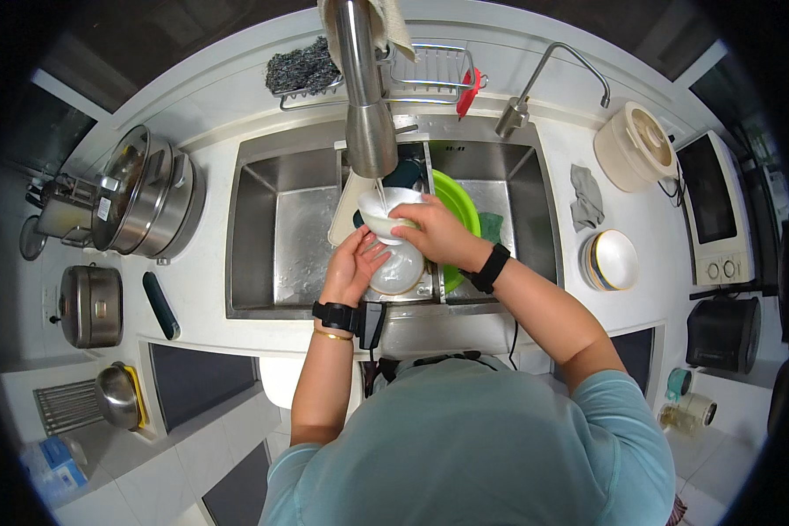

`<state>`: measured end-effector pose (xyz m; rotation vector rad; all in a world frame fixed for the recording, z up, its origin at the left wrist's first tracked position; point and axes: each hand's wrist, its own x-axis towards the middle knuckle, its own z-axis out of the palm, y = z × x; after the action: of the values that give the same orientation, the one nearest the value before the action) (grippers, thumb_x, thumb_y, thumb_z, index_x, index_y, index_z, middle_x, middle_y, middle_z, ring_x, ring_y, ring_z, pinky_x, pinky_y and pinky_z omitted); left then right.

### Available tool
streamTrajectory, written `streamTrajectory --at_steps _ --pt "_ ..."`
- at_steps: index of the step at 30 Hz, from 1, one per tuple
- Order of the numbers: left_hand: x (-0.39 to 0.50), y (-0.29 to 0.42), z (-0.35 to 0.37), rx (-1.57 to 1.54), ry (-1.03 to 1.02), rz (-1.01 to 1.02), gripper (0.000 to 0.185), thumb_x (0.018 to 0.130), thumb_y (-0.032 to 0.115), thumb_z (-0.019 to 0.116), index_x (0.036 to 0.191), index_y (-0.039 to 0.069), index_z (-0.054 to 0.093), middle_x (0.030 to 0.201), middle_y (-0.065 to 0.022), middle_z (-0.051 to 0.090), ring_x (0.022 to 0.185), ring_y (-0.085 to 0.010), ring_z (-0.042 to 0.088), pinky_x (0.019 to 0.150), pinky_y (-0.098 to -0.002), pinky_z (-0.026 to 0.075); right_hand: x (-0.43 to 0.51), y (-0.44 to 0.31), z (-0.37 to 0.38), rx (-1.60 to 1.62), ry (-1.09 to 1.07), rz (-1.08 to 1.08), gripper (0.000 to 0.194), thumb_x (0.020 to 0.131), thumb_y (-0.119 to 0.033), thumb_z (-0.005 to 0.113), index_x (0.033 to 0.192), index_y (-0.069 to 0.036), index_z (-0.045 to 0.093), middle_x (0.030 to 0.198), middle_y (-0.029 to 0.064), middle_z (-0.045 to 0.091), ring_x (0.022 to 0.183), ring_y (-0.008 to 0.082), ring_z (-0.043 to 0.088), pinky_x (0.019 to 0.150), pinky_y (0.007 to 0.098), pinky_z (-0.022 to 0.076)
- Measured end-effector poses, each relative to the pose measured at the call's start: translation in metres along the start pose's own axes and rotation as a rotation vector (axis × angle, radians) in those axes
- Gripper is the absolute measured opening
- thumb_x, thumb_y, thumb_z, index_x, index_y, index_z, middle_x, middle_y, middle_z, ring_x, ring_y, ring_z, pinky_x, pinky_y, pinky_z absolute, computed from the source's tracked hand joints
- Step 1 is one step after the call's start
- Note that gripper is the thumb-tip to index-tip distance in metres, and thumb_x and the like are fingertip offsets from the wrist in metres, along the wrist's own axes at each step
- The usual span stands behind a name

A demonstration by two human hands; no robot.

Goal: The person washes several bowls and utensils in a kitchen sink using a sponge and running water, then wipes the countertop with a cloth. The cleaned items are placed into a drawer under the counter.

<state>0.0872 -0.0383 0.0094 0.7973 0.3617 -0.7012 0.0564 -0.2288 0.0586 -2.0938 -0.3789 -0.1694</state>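
A white bowl [376, 212] is tilted under the stream from the steel pull-out faucet [371, 141]. My right hand [437, 230] grips its right side, thumb at the rim. Just below and left of it, my left hand [354, 264] is spread with the palm up, its fingertips close to the bowl's underside; whether they touch it is unclear. Beneath both hands lies another white bowl [398, 271] in the middle part of the steel sink [394, 309]. A bright green plastic basin [461, 197] stands partly behind my right hand, with a green cloth [491, 227] beside it.
Stacked bowls [615, 260] and a grey cloth [586, 197] rest on the right counter, near a beige lidded pot [633, 148] and a microwave [713, 210]. A slim faucet [514, 117] rises behind the sink. Left are a steel steamer [146, 197] and a dark green long object [160, 306].
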Motion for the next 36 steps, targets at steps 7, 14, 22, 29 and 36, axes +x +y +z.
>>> streamTrajectory --at_steps 7,14,22,29,36 --pt "-0.014 -0.014 -0.002 1.538 -0.154 0.079 0.02 0.073 0.012 0.068 0.088 0.0 0.064 0.074 -0.006 0.06 0.069 -0.013 0.055 0.066 -0.023 0.044 -0.016 0.0 -0.011 -0.598 -0.093 -0.307 0.011 0.071 -0.009 0.057 0.081 -0.012 0.061 0.07 0.0009 0.053 0.084 0.0196 0.052 0.094 0.0508 0.0303" --pt "-0.011 -0.042 0.011 2.135 -0.144 0.15 0.02 0.066 0.019 0.068 0.082 0.009 0.067 0.084 -0.0112 0.065 0.082 -0.0262 0.061 0.078 -0.0385 0.041 -0.017 0.02 -0.033 -0.031 0.022 0.202 0.015 0.078 -0.011 0.059 0.091 -0.005 0.06 0.086 0.0065 0.06 0.08 0.0195 0.055 0.071 0.0324 0.0433" --pt "-0.021 -0.048 0.018 2.238 -0.117 0.518 0.011 0.074 0.014 0.058 0.076 0.006 0.066 0.075 -0.0141 0.063 0.075 -0.0297 0.061 0.071 -0.0409 0.043 -0.063 0.051 -0.079 1.428 0.214 0.952 0.033 0.093 -0.024 0.038 0.123 -0.01 0.039 0.12 0.0115 0.049 0.108 0.0287 0.051 0.082 0.0539 0.0442" --pt "-0.007 -0.014 0.009 1.39 0.128 0.338 0.015 0.076 0.012 0.062 0.08 -0.003 0.063 0.066 -0.0117 0.061 0.058 -0.0196 0.057 0.057 -0.0293 0.044 -0.102 0.059 -0.081 1.447 0.329 1.019 0.036 0.094 -0.028 0.031 0.126 -0.011 0.037 0.123 0.0129 0.047 0.111 0.0305 0.049 0.083 0.0552 0.0434" --pt "0.006 0.021 0.014 0.396 0.008 0.111 0.023 0.088 0.014 0.051 0.106 0.0 0.052 0.098 -0.009 0.061 0.08 -0.0163 0.061 0.076 -0.0304 0.05 -0.123 0.041 -0.096 0.989 0.286 0.981 0.034 0.091 -0.029 0.041 0.113 -0.003 0.048 0.103 0.0102 0.057 0.088 0.0236 0.059 0.074 0.0424 0.0507"
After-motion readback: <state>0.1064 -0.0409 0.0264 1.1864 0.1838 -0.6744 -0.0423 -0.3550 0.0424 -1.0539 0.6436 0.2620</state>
